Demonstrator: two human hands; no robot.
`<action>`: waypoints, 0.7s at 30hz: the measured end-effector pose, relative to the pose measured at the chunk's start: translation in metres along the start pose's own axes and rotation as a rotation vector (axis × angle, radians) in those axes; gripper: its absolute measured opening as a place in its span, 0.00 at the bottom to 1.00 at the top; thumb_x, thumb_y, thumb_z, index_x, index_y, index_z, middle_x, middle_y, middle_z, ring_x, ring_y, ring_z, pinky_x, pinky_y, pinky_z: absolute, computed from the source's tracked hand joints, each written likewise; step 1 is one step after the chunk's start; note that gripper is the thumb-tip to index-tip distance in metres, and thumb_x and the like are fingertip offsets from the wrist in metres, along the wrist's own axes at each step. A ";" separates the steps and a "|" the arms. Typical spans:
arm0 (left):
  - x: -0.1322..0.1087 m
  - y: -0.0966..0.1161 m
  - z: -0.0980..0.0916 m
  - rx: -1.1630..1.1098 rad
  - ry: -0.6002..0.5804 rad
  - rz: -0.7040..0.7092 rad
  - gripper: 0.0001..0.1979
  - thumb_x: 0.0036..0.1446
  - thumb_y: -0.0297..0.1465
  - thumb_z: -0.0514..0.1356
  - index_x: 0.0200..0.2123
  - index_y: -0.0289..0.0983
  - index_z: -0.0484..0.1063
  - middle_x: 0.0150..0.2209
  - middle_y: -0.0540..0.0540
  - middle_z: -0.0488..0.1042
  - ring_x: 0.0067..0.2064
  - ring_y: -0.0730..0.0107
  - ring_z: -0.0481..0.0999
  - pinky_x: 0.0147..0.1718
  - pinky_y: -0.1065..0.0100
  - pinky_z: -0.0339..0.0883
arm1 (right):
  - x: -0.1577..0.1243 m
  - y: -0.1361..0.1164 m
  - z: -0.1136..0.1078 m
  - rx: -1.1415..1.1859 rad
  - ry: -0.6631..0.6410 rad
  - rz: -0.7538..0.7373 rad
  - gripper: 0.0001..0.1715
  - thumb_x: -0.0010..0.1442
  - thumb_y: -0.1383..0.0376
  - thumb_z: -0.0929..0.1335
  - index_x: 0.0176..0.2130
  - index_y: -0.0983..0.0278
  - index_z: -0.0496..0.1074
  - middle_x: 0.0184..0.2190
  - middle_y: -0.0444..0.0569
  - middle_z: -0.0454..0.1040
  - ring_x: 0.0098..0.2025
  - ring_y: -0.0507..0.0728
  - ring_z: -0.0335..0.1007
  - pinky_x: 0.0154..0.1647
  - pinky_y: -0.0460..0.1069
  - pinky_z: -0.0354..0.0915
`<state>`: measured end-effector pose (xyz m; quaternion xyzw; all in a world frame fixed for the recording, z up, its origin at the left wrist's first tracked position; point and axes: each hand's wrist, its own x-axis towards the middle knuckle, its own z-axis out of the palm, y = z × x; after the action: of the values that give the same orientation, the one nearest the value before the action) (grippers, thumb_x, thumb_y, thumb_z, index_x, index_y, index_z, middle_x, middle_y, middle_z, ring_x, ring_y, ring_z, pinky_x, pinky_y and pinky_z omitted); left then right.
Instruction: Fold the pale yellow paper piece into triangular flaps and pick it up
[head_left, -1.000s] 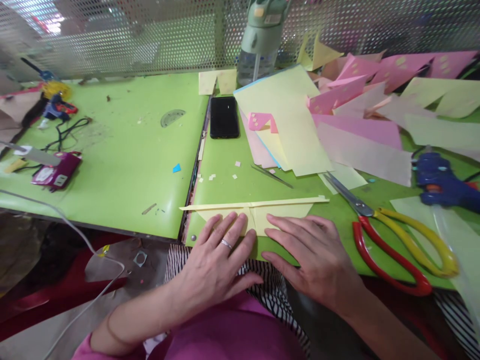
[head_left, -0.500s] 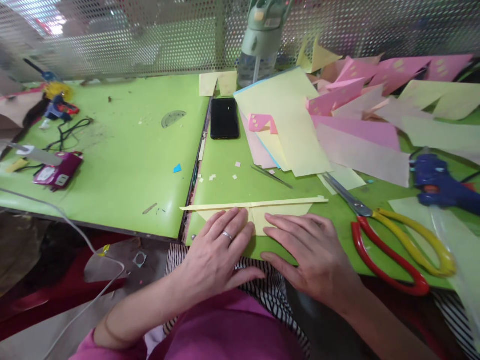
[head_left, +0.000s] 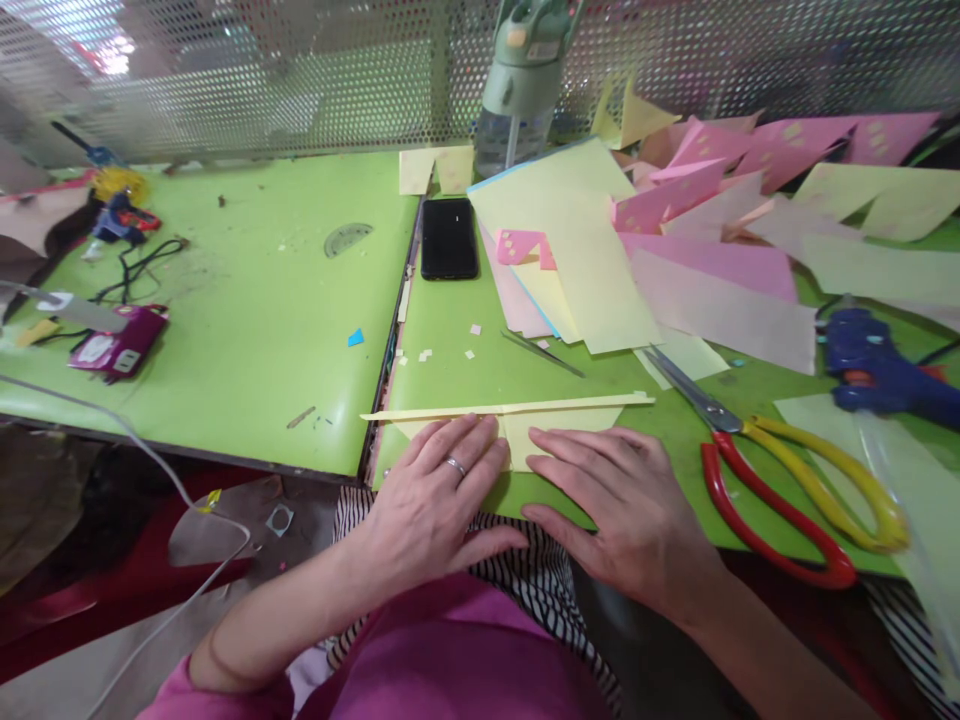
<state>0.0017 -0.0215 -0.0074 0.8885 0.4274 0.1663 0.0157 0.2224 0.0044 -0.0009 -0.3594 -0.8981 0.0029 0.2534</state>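
A folded piece of pale yellow paper (head_left: 517, 447) lies near the front edge of the green table, its long upper edge standing up as a narrow strip. My left hand (head_left: 439, 495), with a ring on one finger, rests flat on the paper's left half, thumb stretched to the right. On the right half lies my right hand (head_left: 615, 500), fingers extended and slightly apart. The paper under both palms is hidden. Beyond the strip are tweezers (head_left: 541, 352) and small paper bits. To the right, scissors (head_left: 750, 430) with red and yellow handles lie with blades nearly together.
A black phone (head_left: 448, 238) and a water bottle (head_left: 521, 90) stand toward the mesh partition (head_left: 262, 80). Sheets of yellow paper (head_left: 577, 230) and folded pink pieces (head_left: 675, 195) fill the back right. A blue glue gun (head_left: 874, 355) sits at right, a purple box (head_left: 120, 340) far left.
Both hands stay in the same place on the folded paper. The view has shifted very slightly; nothing else visibly differs.
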 end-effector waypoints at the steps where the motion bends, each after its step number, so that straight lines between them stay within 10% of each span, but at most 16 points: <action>1: 0.000 0.000 0.000 -0.002 0.002 0.000 0.33 0.62 0.52 0.52 0.58 0.31 0.64 0.62 0.36 0.66 0.65 0.53 0.61 0.63 0.53 0.58 | 0.000 0.000 0.000 -0.002 0.001 0.000 0.11 0.63 0.58 0.68 0.42 0.62 0.74 0.46 0.51 0.80 0.47 0.59 0.73 0.50 0.56 0.59; 21: -0.004 -0.007 -0.007 0.059 -0.092 0.087 0.41 0.59 0.58 0.48 0.63 0.31 0.59 0.66 0.35 0.59 0.67 0.53 0.57 0.65 0.54 0.52 | -0.001 0.001 0.000 -0.039 -0.023 -0.020 0.11 0.64 0.57 0.67 0.43 0.60 0.75 0.48 0.50 0.79 0.48 0.59 0.73 0.54 0.58 0.58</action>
<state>-0.0078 -0.0209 -0.0026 0.9130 0.3919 0.1133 0.0019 0.2235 0.0045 -0.0020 -0.3552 -0.9045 -0.0129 0.2359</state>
